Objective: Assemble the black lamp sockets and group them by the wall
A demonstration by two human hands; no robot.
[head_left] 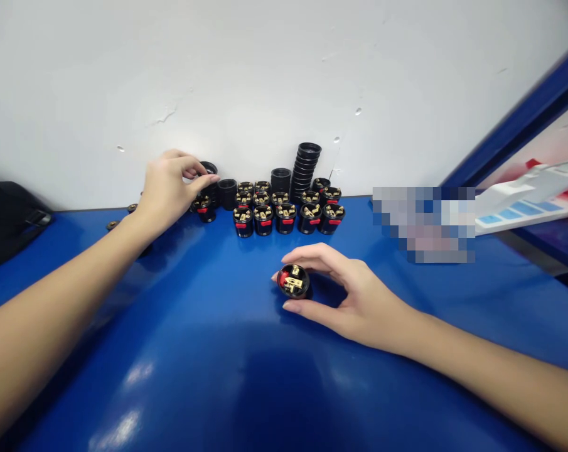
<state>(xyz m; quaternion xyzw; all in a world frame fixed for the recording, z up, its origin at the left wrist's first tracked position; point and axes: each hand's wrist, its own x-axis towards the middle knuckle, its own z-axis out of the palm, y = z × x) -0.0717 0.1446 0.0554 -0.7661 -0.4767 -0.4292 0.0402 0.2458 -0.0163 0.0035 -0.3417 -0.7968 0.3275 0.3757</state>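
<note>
Wall: white and scuffed (246, 75), standing behind a glossy blue tabletop (194, 370), with a blue beam (523, 119) slanting across on the right.
Socket cluster: short black sockets (286, 218) stand near the wall, brass contacts showing at their tops, most with a red piece on the side.
Sleeves: a tall, slightly leaning stack of ribbed black sleeves (304, 166) rises behind them, beside a shorter sleeve pile (280, 180).
Left hand: from where I stand, this hand (171, 185) has its thumb and fingertips at the rim of a black sleeve (209, 168) near the wall; I can't tell whether it is pinched. One more red-marked socket (205, 210) stands just below.
Right hand: this one (354, 292) curls its fingers and thumb around a single black socket (294, 281), out in front of the cluster.
Progress: I'd judge the clustered sockets have their contacts fitted, while this one shows no sleeve fitted above its contacts; plenty of sleeves remain loose.
Socket's direction: its contact end faces up, brass and red exposed; the stubby long axis looks near upright. Whether its base touches the tabletop, I can't tell.
</note>
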